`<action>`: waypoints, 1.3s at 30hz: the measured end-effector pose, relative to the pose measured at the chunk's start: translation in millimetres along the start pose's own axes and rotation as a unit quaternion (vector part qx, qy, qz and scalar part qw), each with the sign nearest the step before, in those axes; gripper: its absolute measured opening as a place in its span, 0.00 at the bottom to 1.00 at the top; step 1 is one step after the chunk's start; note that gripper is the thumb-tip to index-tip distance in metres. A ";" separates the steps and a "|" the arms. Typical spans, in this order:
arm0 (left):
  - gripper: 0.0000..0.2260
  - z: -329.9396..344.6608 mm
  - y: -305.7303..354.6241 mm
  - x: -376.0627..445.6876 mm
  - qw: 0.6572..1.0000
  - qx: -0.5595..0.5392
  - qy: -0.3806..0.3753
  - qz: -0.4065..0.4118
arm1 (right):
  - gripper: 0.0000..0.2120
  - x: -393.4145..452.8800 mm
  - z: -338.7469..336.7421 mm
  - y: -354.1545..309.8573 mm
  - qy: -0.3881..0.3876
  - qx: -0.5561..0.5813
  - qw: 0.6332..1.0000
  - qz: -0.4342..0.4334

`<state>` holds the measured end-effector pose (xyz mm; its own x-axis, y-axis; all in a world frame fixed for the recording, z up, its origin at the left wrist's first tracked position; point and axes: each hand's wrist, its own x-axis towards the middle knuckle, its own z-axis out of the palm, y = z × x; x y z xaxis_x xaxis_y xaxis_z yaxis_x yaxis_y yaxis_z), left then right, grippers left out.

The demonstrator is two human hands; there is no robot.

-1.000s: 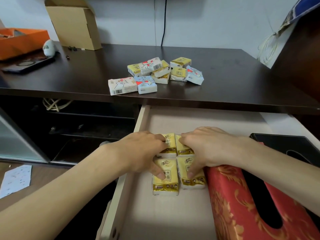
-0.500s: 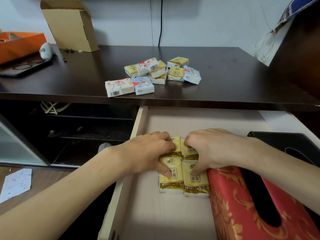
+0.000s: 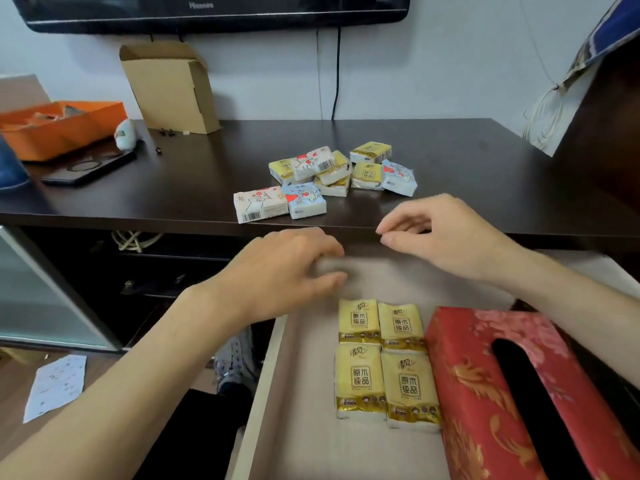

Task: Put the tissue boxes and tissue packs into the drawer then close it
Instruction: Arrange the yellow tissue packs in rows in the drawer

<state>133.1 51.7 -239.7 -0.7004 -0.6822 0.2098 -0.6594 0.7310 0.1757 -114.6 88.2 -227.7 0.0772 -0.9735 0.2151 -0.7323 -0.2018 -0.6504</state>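
Both my hands are empty, left hand [image 3: 294, 271] and right hand [image 3: 440, 233] loosely curled above the drawer [image 3: 301, 427]; four yellow packs [image 3: 381, 362] lie inside; the loose packs [image 3: 332, 178] near the counter [image 3: 450, 174] edge could get knocked off by a hasty grab.

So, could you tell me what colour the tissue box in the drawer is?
Red tissue box with gold floral pattern, head view.

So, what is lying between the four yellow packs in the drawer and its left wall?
Nothing. In the head view, only bare drawer floor lies between the yellow packs and the left wall.
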 end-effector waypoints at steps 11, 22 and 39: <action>0.20 -52.2 -87.9 92.2 0.974 -0.083 0.101 -0.182 | 0.27 133.8 -14.5 -5.3 0.014 -0.074 0.997 0.010; 0.36 -50.5 -147.2 178.8 0.966 -0.055 -0.178 -0.181 | 0.47 212.0 -7.7 9.2 -0.168 -0.120 0.978 -0.001; 0.41 -96.1 -56.8 94.9 0.986 -0.042 0.006 -0.162 | 0.41 106.1 -42.3 -12.2 0.020 -0.209 0.978 -0.014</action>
<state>130.3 -53.1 -137.3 -0.4537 -0.8799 0.1412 -0.8222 0.4744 0.3144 -126.1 -8.1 -166.1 0.0813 -0.9615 0.2625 -0.9431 -0.1594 -0.2918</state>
